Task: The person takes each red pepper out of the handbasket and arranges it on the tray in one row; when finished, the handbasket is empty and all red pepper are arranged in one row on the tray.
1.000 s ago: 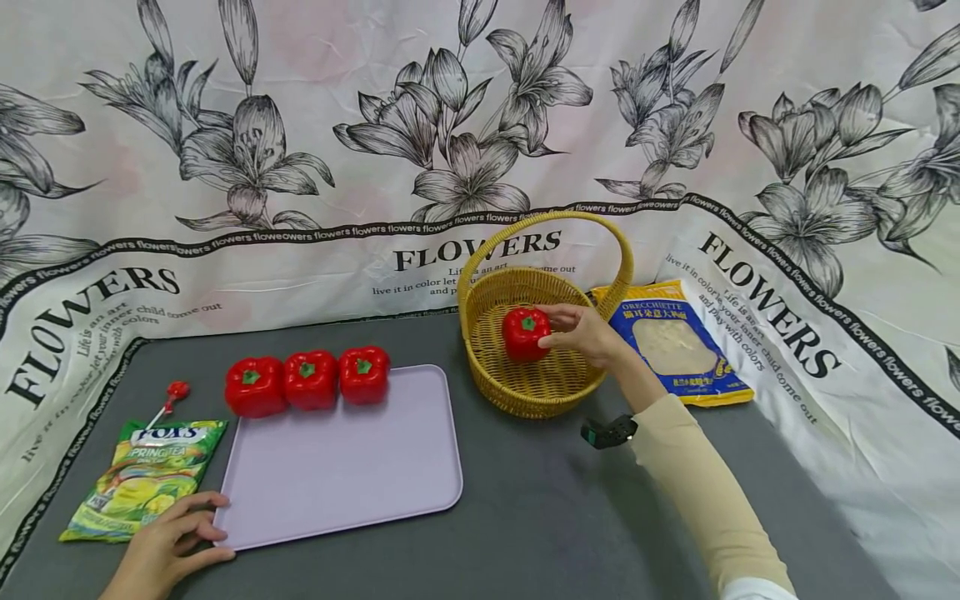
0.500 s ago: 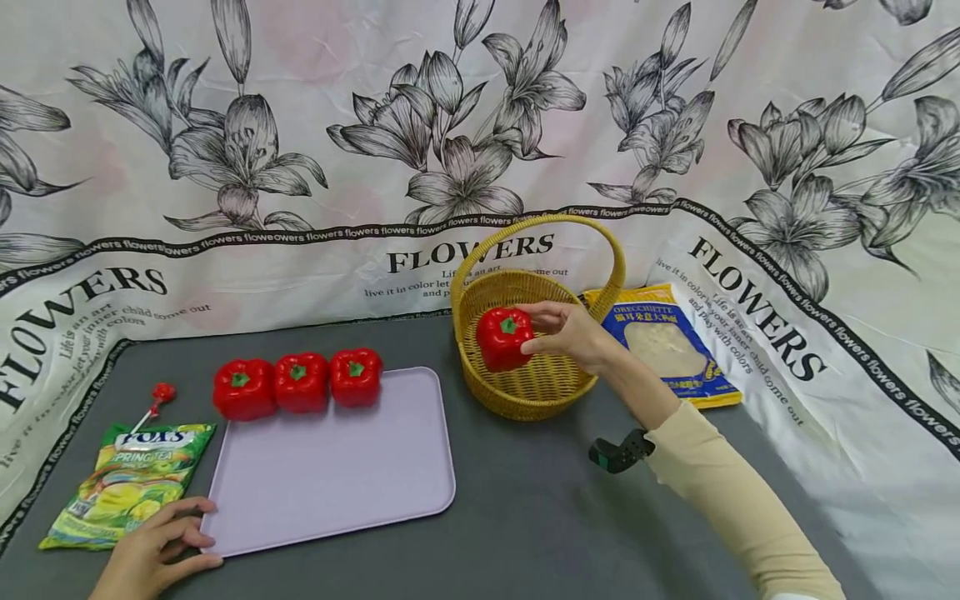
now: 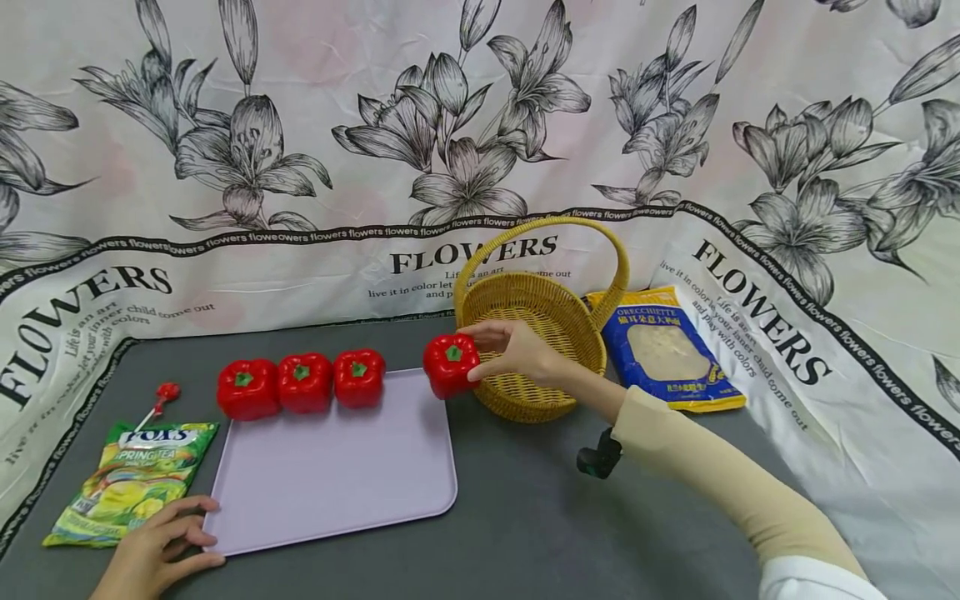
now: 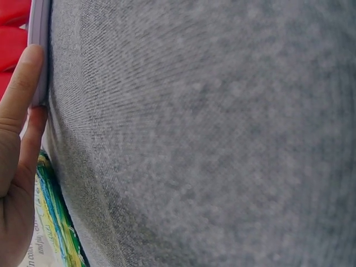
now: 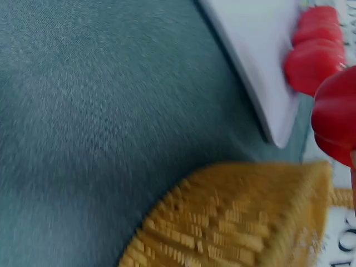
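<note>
My right hand (image 3: 522, 356) pinches a red bell pepper (image 3: 447, 367) with a green stem, in the air between the basket and the tray's back right corner. In the right wrist view this pepper (image 5: 336, 114) shows at the right edge. Several more red bell peppers (image 3: 305, 382) stand in a row along the back of the lilac tray (image 3: 337, 475). My left hand (image 3: 159, 546) grips the tray's near left corner, thumb on the front edge and fingers at the left side. The left wrist view shows its thumb (image 4: 25, 83) against the tray rim (image 4: 40, 33).
A yellow woven basket (image 3: 540, 400) with a tall handle stands right of the tray. Behind it on the right lies a blue and yellow pasta bag (image 3: 671, 354). A green candy bag (image 3: 135, 483) and a red lollipop (image 3: 167, 392) lie left of the tray. Flowered cloth (image 3: 300, 292) hangs behind.
My right hand has lifted the bell pepper out of the basket and carried it left, towards the tray. The left hand has stayed at the tray corner.
</note>
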The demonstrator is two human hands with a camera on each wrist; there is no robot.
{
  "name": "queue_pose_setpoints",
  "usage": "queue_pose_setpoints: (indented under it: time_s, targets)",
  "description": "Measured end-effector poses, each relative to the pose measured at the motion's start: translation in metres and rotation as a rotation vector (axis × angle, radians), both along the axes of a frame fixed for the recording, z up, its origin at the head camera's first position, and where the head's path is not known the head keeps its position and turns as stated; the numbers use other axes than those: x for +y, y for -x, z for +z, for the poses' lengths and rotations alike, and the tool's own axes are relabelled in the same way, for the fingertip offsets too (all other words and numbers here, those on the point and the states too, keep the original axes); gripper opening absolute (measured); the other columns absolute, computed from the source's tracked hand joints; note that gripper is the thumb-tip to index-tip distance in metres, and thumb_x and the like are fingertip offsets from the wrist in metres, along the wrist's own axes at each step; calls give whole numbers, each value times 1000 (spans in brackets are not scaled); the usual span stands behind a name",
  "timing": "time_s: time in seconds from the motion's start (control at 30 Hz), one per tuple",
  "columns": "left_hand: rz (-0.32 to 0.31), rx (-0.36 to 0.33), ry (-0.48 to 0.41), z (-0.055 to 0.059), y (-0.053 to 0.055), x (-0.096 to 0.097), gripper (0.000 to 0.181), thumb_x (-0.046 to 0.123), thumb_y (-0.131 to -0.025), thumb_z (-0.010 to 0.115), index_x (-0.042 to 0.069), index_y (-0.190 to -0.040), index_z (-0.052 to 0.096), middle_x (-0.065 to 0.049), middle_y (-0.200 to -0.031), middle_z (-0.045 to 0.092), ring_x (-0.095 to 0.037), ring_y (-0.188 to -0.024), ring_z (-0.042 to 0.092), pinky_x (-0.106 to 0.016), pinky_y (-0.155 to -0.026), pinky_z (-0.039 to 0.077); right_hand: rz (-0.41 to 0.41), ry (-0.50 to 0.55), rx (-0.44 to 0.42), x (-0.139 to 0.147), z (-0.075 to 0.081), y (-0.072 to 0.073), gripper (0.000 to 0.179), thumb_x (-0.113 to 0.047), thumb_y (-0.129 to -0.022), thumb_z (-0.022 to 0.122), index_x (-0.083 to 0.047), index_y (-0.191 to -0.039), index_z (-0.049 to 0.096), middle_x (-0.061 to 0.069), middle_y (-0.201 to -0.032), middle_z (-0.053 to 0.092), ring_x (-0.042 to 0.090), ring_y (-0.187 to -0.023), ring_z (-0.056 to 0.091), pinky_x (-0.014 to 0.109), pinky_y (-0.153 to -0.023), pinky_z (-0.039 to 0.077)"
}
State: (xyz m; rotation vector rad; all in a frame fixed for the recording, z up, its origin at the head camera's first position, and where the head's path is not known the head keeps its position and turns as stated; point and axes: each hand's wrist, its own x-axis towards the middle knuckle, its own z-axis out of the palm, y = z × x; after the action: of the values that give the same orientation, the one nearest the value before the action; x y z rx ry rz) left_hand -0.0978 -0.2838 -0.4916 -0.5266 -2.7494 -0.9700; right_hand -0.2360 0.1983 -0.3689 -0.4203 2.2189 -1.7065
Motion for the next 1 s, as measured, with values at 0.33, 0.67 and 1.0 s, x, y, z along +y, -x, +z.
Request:
queue_pose_setpoints:
  time_s: [0.33, 0.67, 1.0]
  targets:
    - [-7, 7, -20, -2, -5, 3, 43, 5, -51, 91, 31, -65, 58, 23, -102, 54, 14, -83, 49, -2, -59, 43, 12, -112, 34, -36, -21, 7, 51, 3, -72, 81, 4, -120, 61, 17, -121, 62, 32, -115, 58, 39, -90, 50]
    - [8, -24, -12, -1, -9, 5, 41, 9, -52, 91, 30, -66, 59, 18, -102, 56, 12, -84, 49, -6, -59, 46, -73, -190, -4, -63, -25, 10, 53, 8, -68, 81, 5, -117, 60, 18, -124, 61, 31, -118, 56, 36, -89, 51]
    - [23, -44, 13, 1, -6, 9, 41, 8, -52, 91, 28, -65, 57, 6, -102, 59, 9, -82, 52, -10, -60, 49, -71, -130, -39, -69, -29, 17, 53, 9, -71, 80, 6, -118, 56, 21, -124, 59, 34, -119, 54, 37, -88, 52]
